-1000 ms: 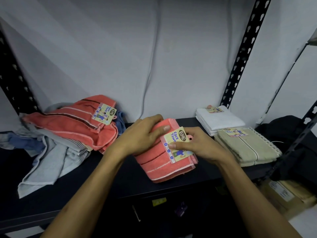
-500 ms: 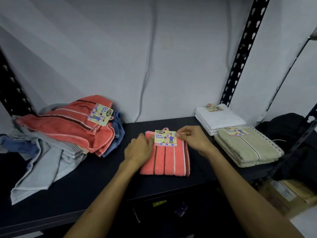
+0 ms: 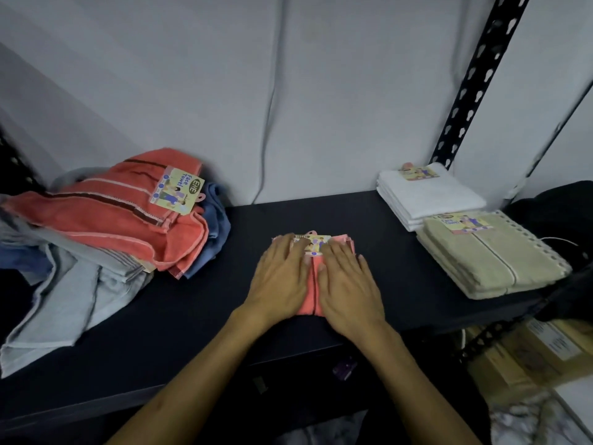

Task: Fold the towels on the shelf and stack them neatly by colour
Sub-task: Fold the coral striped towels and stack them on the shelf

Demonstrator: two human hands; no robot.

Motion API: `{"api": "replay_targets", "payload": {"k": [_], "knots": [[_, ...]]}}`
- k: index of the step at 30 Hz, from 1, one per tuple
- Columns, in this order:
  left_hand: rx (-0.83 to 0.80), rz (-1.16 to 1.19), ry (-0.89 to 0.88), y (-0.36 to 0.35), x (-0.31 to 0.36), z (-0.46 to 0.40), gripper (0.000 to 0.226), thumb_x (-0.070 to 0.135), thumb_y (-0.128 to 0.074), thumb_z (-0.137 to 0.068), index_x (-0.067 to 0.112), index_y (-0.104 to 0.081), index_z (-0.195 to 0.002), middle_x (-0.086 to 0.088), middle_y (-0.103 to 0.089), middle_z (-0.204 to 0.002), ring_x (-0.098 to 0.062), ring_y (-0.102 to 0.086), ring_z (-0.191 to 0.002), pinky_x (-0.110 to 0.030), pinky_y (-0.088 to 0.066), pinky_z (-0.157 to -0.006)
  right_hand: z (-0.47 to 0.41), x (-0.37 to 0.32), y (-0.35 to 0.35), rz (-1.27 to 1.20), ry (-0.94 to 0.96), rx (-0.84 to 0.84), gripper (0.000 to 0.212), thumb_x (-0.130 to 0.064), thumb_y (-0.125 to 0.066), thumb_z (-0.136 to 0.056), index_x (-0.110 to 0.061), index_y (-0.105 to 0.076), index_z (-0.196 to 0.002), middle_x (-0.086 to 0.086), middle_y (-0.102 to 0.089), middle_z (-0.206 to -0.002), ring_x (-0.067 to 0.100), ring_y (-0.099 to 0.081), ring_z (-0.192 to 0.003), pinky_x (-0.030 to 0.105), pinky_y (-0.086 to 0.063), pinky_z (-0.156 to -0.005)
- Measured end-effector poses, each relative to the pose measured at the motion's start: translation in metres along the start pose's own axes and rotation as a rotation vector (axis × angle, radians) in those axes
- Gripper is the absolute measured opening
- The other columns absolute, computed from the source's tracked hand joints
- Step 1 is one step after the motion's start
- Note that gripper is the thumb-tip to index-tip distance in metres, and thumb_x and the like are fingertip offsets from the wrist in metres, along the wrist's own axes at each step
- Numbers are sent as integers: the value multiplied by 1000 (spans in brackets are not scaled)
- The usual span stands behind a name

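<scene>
A folded coral towel with a paper label lies flat in the middle of the black shelf. My left hand and my right hand press down on it side by side with straight fingers, hiding most of it. On the left sits a loose heap with another coral towel on top, a blue towel behind it and light grey towels hanging toward the front. On the right are a folded white stack and a folded beige stack.
A perforated black upright stands at the back right, and a cable runs down the grey wall. Dark cloth lies past the beige stack. Cardboard boxes sit below at the right.
The coral towel was lifted and held a second ago, then laid flat on the shelf. Both hands have since let go of its label and edge and now press flat on top.
</scene>
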State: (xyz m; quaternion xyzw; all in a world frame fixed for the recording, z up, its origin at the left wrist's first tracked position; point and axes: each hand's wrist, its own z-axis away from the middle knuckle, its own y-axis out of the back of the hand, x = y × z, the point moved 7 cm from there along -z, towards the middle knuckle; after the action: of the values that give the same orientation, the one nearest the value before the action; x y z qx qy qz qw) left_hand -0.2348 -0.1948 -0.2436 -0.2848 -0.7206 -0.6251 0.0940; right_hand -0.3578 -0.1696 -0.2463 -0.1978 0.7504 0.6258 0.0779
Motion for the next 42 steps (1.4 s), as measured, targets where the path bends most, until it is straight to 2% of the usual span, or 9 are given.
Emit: {"api": "replay_targets", "payload": {"k": [3,11,15,18,22,26,29,33,42], "knots": [[-159,-112,35,-14,-13,2,58,54,-16,-106,36,-12,-161,7,2,-170,-15,8,-156,-45,2,-127,-5,10,-6,62,7,-71,67,-44,-2,-98,-20,-13,-160,-5,-9,-168,7,1,-154,39,2,-124],[-265,-99,21,-2,-32,21,84,82,-20,-91,43,12,-158,12,22,-166,-9,19,-153,-41,9,-126,3,47,-2,-16,-94,-209,59,-45,-13,-107,-29,8,-160,-7,3,-168,12,5,-154,39,8,-125],[-122,135,93,18,-33,21,75,72,-24,-98,35,-5,-162,4,-4,-170,-12,-3,-156,-40,-7,-127,1,50,5,-193,-92,-117,59,-42,-23,-108,-24,-6,-161,-1,-17,-167,18,-9,-154,35,0,-124],[-1,-9,150,30,-42,12,64,60,-31,-103,24,-34,-155,-7,-31,-163,-27,-22,-151,-49,-24,-120,2,53,9,-340,-98,-15,55,-39,-37,-106,-25,-24,-158,0,-38,-158,23,-30,-148,40,-13,-125],[-73,-152,100,17,-33,6,66,62,-34,-101,22,-41,-152,-7,-34,-162,-30,-24,-151,-50,-23,-119,-3,68,19,-198,-106,97,51,-34,-46,-103,-24,-39,-152,5,-50,-148,29,-40,-140,50,-31,-117],[-87,-208,72,-1,-11,-9,70,66,-28,-101,20,-42,-151,-9,-37,-160,-28,-24,-152,-48,-16,-122,-13,61,48,-164,-137,239,37,-22,-54,-98,-11,-60,-133,11,-63,-131,30,-54,-123,38,-46,-101],[-139,-218,68,-11,-8,-29,66,68,-22,-100,33,-42,-151,-13,-34,-161,-36,-23,-151,-52,-12,-123,-15,39,35,-196,-135,132,51,-46,-40,-101,-18,-53,-142,9,-54,-145,28,-46,-135,39,-35,-113],[-151,-276,114,-2,-33,-57,60,63,-16,-103,39,-38,-153,-12,-26,-165,-41,-15,-153,-56,-8,-123,-25,48,7,135,-154,-65,80,-77,-14,-92,-34,-16,-159,8,-5,-168,29,2,-155,51,7,-122],[-142,-303,224,-6,-65,-70,75,76,-16,-95,40,-13,-160,-3,1,-171,-24,8,-157,-56,9,-123,-108,100,19,198,-87,-85,75,-75,-19,-93,-39,-15,-158,0,-7,-169,22,1,-155,50,2,-124]]}}
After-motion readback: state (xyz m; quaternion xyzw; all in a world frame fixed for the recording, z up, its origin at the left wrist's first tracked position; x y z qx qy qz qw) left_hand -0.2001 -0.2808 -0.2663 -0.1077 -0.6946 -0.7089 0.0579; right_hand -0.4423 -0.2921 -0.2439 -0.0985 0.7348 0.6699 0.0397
